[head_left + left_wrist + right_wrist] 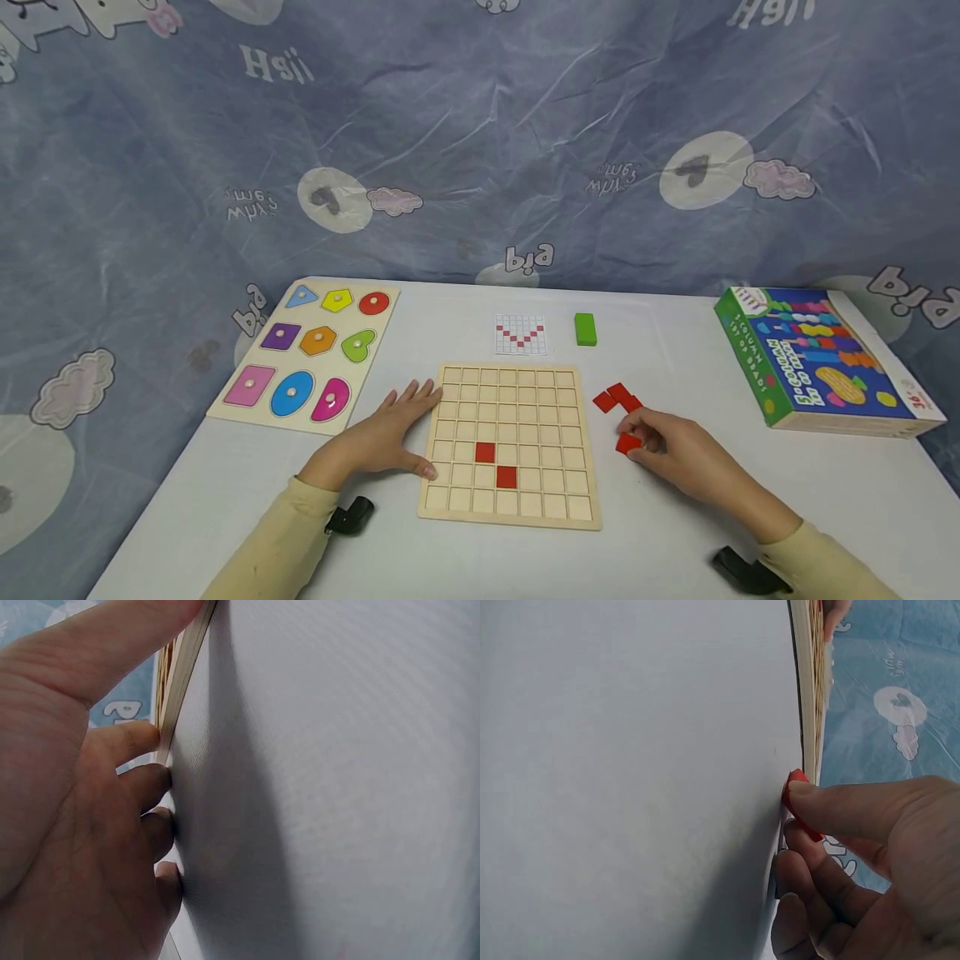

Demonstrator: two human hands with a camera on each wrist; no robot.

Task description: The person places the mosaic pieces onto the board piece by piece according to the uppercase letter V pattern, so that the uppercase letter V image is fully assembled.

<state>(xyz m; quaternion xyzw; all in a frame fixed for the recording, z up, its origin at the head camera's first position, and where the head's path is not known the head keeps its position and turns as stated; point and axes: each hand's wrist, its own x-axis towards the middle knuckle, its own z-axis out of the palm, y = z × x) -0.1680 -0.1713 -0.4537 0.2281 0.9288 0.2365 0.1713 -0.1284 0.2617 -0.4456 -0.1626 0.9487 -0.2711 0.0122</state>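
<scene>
A wooden grid board (529,410) lies flat on the table, with one red square tile (485,452) and another red square tile (506,477) set in its cells, diagonal to each other. Fingers spread, my left hand (378,437) rests at the board's left edge, thumb and index fingertip touching it. To the right of the board, my right hand (686,457) pinches a red tile (801,796) between thumb and fingers, close to the tabletop. Just beyond that hand lie several loose red tiles (618,392), partly covered by its fingers.
Behind the board are a small grid card (521,335) with a red V pattern and a green block (586,329). A shape-puzzle board (318,364) with knobbed pieces lies at left. A colourful bead box (828,360) stands at right. A patterned cloth (480,150) hangs behind the table.
</scene>
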